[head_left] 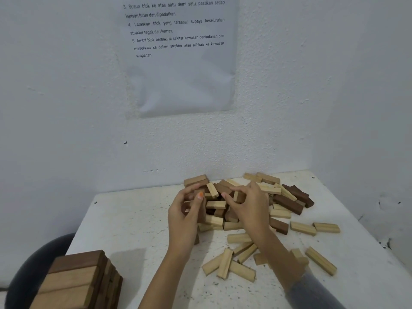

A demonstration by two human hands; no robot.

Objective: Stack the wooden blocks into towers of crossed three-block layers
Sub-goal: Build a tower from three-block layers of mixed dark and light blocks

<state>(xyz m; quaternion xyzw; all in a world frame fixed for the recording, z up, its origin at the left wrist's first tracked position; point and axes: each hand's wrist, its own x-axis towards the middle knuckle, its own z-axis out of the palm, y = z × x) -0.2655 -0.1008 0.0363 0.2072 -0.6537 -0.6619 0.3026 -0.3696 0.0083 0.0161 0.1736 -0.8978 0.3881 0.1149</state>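
Note:
A loose pile of light and dark wooden blocks (287, 204) lies at the back of the white table (138, 226). My left hand (186, 216) grips a brown block (201, 208) held upright at the pile's left side. My right hand (249, 206) reaches into the pile's middle, its fingers pinching a small brown block (240, 196). A built tower (75, 282) of crossed layers stands at the front left corner, its top layer of three brown blocks facing me.
Several light blocks (231, 264) are scattered on the table in front of the pile and to its right (321, 260). White walls close the table at the back and right. A printed sheet (178, 56) hangs on the wall. A dark round stool (33, 268) sits at lower left.

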